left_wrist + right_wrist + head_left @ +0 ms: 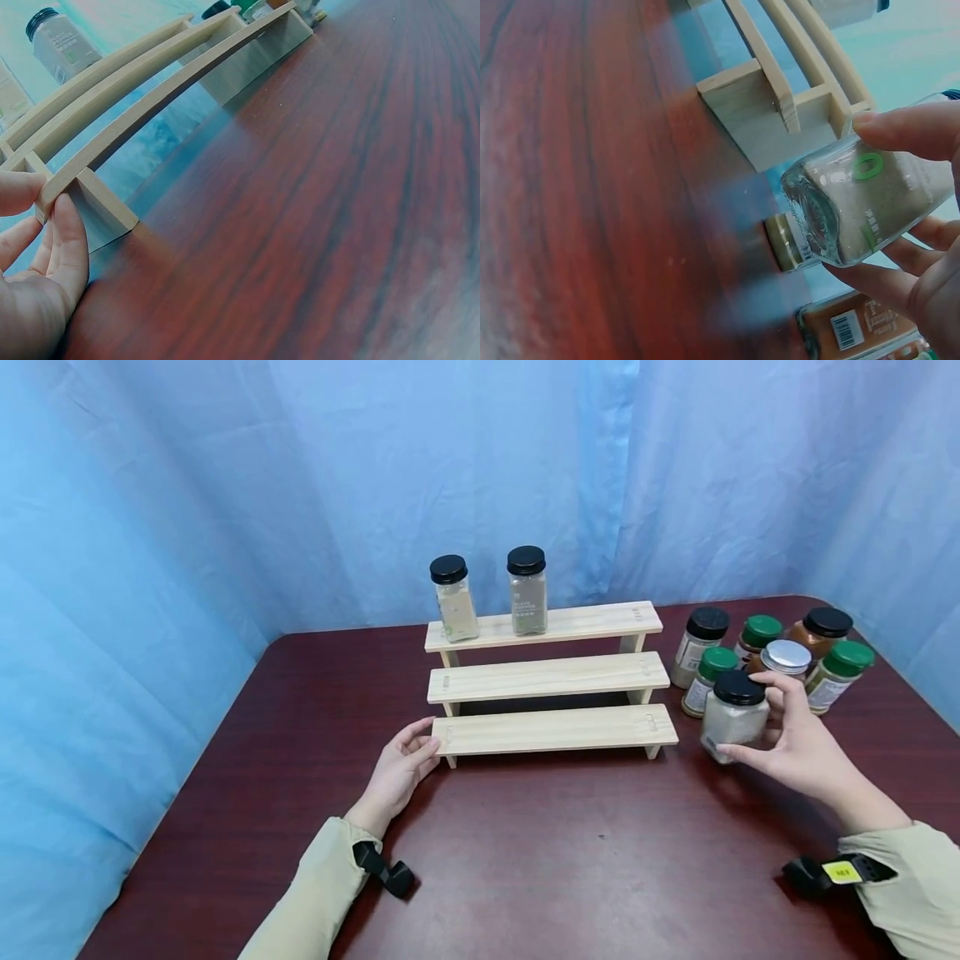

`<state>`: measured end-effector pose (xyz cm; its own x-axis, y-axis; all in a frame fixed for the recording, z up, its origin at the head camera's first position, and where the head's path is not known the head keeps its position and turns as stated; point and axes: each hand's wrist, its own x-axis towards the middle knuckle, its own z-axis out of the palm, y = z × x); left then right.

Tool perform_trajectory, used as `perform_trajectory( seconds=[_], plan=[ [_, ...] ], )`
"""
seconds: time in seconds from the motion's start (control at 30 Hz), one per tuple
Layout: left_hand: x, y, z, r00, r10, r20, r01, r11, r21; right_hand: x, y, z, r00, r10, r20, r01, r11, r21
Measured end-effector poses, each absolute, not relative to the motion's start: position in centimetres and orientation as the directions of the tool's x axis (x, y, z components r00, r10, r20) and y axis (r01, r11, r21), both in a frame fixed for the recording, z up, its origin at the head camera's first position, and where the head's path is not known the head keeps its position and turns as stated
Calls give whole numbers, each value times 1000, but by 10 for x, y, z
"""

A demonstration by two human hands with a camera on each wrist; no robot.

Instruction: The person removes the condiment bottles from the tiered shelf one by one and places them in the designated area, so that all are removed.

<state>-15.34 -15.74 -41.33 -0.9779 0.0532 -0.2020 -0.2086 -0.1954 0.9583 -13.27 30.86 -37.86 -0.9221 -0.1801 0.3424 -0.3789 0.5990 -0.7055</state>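
A three-tier wooden rack stands on the dark red table. At the left end of its lowest board, my left hand pinches the corner between thumb and fingers, seen close in the left wrist view. My right hand grips a square glass spice jar with a black lid and pale powder inside, just right of the rack. The jar is tilted, and its glass base shows in the right wrist view. Two black-lidded jars, one pale and one greyish, stand on the top board.
Several more spice jars cluster behind the held one, among them a green-lidded jar, a silver-lidded jar and a black-lidded jar. Blue curtains hang behind and beside the table.
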Motion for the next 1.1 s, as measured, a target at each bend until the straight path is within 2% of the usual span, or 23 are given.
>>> perform_trajectory(
  seconds=[0.53, 0.8, 1.1],
  plan=[
    [-153, -158, -411, -978, 70, -198, -208, -200, 957, -139, 312, -389, -930, -212, 302, -366, 623, -691],
    [-153, -158, -412, -975, 73, -209, -220, -196, 956, -140, 317, -388, -918, -197, 345, -391, 602, -696],
    [-152, -157, -411, -976, 70, -206, -216, -198, 956, -138, 320, -383, -940, -167, 298, -334, 627, -704]
  ],
)
